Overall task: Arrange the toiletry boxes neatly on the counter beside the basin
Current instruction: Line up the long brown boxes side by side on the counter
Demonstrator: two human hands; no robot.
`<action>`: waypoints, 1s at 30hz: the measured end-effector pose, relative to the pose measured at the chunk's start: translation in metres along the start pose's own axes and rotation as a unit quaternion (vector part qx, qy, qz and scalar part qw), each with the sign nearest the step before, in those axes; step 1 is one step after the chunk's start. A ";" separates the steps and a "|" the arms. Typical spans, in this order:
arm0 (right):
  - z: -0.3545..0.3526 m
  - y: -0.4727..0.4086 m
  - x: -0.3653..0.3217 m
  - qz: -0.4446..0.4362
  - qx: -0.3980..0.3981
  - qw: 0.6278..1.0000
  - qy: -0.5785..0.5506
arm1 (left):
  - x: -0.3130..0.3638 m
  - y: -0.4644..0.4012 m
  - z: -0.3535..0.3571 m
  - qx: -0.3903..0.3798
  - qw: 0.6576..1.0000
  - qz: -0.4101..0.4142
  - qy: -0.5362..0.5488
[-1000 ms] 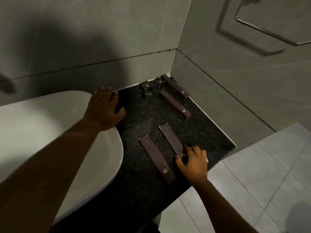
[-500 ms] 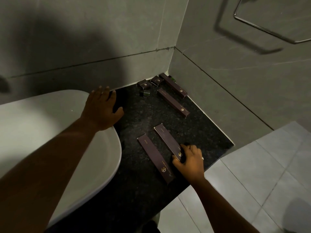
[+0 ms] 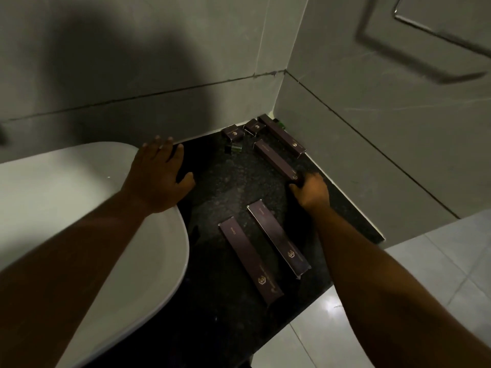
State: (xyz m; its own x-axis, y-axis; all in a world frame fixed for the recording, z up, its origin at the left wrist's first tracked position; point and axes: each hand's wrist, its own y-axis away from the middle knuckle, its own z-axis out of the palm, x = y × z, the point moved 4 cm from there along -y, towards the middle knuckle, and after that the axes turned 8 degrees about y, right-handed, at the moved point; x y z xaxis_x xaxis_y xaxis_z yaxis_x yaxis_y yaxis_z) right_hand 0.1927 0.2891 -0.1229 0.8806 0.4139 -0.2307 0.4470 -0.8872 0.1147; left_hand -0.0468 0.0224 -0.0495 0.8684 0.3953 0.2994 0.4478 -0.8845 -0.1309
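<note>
Dark purple toiletry boxes lie on the black speckled counter [image 3: 228,189]. Two long boxes sit side by side near the front: one on the left [image 3: 249,262] and one on the right [image 3: 277,237]. A third long box [image 3: 275,160] lies further back, and my right hand [image 3: 310,192] has its fingers closed around that box's near end. A fourth long box [image 3: 281,135] rests along the right wall. Two small boxes [image 3: 233,133] [image 3: 254,127] stand in the back corner. My left hand [image 3: 159,176] lies flat, fingers spread, on the rim of the white basin [image 3: 87,208].
A small dark bottle with a green tint [image 3: 233,148] lies by the small boxes, another green item [image 3: 280,124] in the corner. Grey tiled walls close the counter at the back and right. A metal towel rail [image 3: 435,30] hangs upper right. Light floor tiles [image 3: 438,261] lie below the counter's front edge.
My right hand let go of the front right long box and moved back to the third long box, closing on its near end. My left hand stayed on the basin rim.
</note>
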 end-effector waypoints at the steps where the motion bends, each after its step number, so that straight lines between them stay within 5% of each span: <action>1: 0.002 -0.002 0.003 -0.004 -0.013 1.000 -0.009 | 0.000 0.000 0.000 -0.003 1.000 0.000 -0.001; 12: 0.007 0.122 0.071 0.033 0.008 0.996 -0.089 | 0.004 -0.001 -0.004 -0.018 1.000 -0.005 -0.004; 30: 0.009 0.133 0.079 0.033 0.012 0.994 -0.108 | 0.003 -0.001 -0.003 -0.031 0.999 -0.009 -0.004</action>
State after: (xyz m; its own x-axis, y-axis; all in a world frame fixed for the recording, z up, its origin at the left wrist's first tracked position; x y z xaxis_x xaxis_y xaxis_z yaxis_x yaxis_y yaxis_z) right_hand 0.3202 0.2019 -0.1350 0.8526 0.3038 -0.4251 0.3835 -0.9164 0.1143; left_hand -0.0450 0.0240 -0.0454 0.8620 0.4137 0.2929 0.4498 -0.8907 -0.0657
